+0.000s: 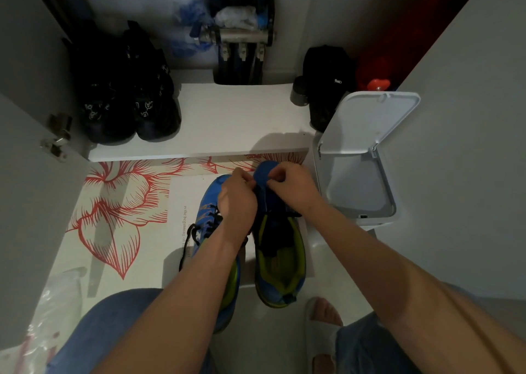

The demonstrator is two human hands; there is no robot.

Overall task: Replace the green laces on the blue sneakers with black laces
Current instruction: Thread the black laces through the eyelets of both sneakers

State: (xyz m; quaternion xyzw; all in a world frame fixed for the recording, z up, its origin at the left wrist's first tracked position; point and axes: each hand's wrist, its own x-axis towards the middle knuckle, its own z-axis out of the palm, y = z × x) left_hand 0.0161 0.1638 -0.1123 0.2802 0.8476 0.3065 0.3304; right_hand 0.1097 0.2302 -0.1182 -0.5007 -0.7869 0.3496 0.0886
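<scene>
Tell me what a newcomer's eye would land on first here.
Two blue sneakers with lime linings stand at centre, where the left hand and right hand pinch a black lace near the right shoe's toe. Beside them on the right gapes a white bin, lid up. To the left sprawls a red flower print.

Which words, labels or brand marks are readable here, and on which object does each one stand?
"is the beginning", sideways on the white sheet under the blue sneakers; the following words are blurred.
White logo on the black bag: too small to read.
White marks on the black shoes on the shelf: too blurred to read.
Orange marks on the left sneaker: unreadable.
</scene>
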